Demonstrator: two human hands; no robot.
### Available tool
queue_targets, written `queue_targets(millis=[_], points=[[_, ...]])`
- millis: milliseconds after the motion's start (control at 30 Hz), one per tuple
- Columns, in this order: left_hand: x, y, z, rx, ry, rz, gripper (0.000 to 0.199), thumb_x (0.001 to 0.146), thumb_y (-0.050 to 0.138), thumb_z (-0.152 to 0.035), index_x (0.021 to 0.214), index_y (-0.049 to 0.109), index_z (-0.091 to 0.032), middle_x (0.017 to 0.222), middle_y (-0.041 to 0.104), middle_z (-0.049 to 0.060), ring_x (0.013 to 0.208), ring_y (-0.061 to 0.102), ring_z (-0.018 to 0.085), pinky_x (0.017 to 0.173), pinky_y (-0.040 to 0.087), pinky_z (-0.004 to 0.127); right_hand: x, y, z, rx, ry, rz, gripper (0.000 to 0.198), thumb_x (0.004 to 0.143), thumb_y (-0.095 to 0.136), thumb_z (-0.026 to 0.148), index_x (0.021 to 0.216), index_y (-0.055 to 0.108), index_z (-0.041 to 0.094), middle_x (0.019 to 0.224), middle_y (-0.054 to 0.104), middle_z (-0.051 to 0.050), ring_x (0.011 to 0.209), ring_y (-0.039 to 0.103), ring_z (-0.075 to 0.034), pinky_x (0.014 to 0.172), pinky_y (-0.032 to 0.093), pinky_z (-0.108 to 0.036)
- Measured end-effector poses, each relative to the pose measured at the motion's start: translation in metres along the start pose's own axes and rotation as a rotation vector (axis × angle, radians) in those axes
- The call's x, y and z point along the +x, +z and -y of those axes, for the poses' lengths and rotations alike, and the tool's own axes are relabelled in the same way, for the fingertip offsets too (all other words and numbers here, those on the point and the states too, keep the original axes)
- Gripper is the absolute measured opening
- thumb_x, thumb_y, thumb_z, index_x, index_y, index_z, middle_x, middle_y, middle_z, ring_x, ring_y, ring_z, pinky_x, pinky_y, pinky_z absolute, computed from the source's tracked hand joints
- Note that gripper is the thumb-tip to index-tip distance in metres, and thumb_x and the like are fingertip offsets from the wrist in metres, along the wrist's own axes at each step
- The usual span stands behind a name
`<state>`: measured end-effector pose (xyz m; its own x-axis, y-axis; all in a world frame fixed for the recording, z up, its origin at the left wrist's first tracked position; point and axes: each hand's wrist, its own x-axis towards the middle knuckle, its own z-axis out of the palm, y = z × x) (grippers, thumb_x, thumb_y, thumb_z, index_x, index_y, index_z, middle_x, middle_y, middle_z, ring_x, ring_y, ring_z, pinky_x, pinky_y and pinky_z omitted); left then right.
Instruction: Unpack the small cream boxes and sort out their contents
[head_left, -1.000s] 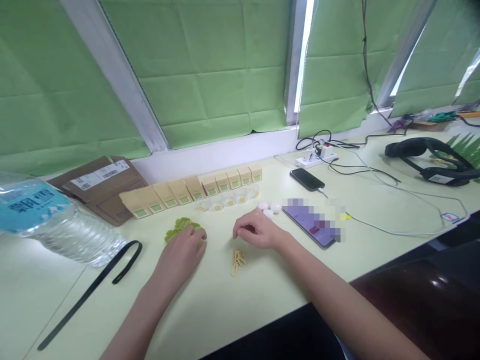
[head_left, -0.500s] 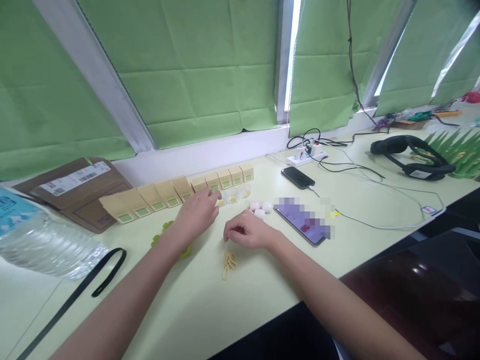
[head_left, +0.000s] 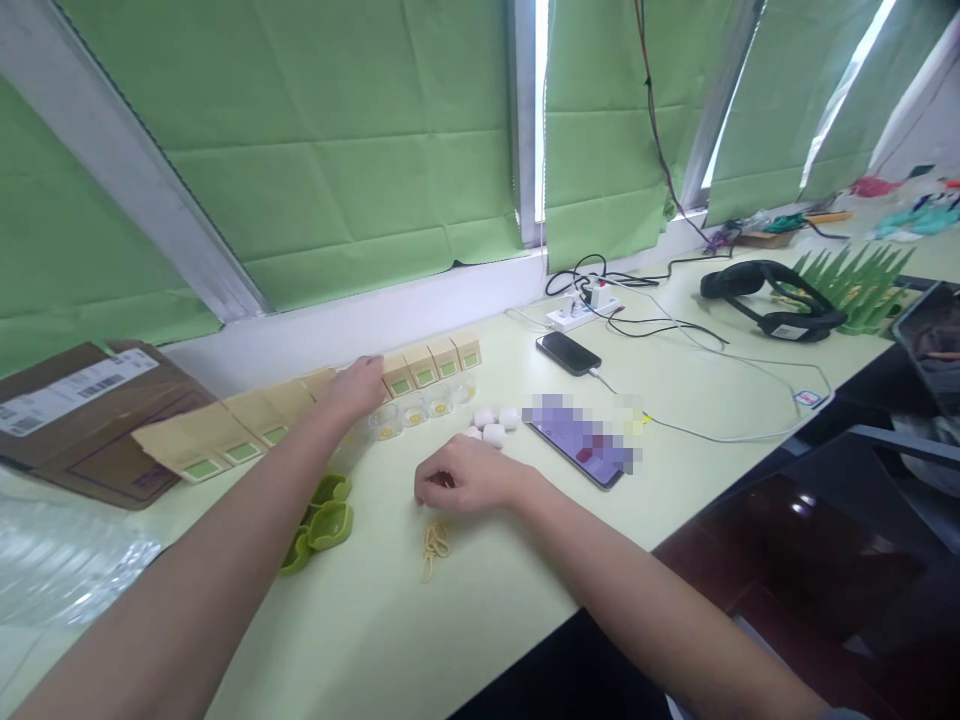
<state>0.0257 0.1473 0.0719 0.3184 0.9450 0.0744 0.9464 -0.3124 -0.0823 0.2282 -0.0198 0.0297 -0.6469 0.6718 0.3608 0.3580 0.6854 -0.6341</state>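
Note:
My left hand (head_left: 358,388) reaches over the row of small kraft paper boxes (head_left: 424,366). Its fingers are bent together at one box's upper part, and whatever they hold is hidden. In front of the boxes stand several clear little containers (head_left: 414,408) with yellow marks. My right hand (head_left: 469,475) rests low over the table with curled fingers; I cannot make out anything inside them. Just below it lies a small heap of pale yellow loops (head_left: 435,542). Several white and pinkish marshmallow-like pieces (head_left: 493,435) sit behind this hand. Green cup-shaped molds (head_left: 330,525) lie beside my left forearm.
A phone with a lit screen (head_left: 574,440) and a dark phone (head_left: 568,352) lie to the right. Behind them are a power strip (head_left: 577,314) and cables. A black headset (head_left: 776,300) is farther right. A cardboard box (head_left: 90,430) and clear plastic bottle (head_left: 67,560) stand left.
My left hand has moved from the clear containers back and left to the boxes, uncovering more containers and the green molds. My right hand stays near the loops, still curled. The view has shifted right.

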Motion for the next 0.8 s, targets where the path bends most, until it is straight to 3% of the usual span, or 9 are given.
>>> queue_targets(millis=[233,500,633,800], points=[[0.017,0.013,0.010,0.119,-0.086,0.031,0.032,0.082,0.052,-0.018,0.113,0.060,-0.015,0.122,0.062,0.020,0.111,0.063,0.035,0.089,0.048,0.042,0.000,-0.002,-0.003,-0.057,0.007,-0.011,0.016,0.077,0.053,0.016,0.068,0.066,0.018,0.061,0.062,0.004,0.055,0.050,-0.010,0.057,0.031,-0.024],[0.010,0.014,0.010,0.145,-0.142,-0.042,0.031,0.085,0.053,-0.026,0.113,0.059,-0.014,0.121,0.057,0.018,0.109,0.062,0.035,0.084,0.049,0.041,0.001,-0.003,-0.005,-0.058,0.015,-0.019,0.017,0.078,0.053,0.015,0.071,0.068,0.018,0.063,0.064,0.004,0.056,0.052,-0.010,0.057,0.031,-0.024],[-0.001,0.006,0.008,0.125,-0.162,-0.101,0.032,0.086,0.053,-0.029,0.114,0.059,-0.015,0.122,0.056,0.018,0.107,0.062,0.035,0.081,0.050,0.041,0.000,-0.003,-0.005,-0.044,0.013,-0.017,0.017,0.077,0.054,0.014,0.072,0.070,0.018,0.062,0.063,0.004,0.055,0.050,-0.010,0.057,0.031,-0.024],[-0.018,-0.020,0.002,0.114,-0.178,-0.143,0.034,0.086,0.054,-0.035,0.114,0.060,-0.017,0.122,0.055,0.019,0.102,0.064,0.037,0.078,0.051,0.044,-0.001,-0.001,-0.003,-0.035,0.027,-0.043,0.019,0.078,0.054,0.013,0.072,0.071,0.018,0.057,0.059,0.004,0.052,0.044,-0.009,0.054,0.028,-0.023]])
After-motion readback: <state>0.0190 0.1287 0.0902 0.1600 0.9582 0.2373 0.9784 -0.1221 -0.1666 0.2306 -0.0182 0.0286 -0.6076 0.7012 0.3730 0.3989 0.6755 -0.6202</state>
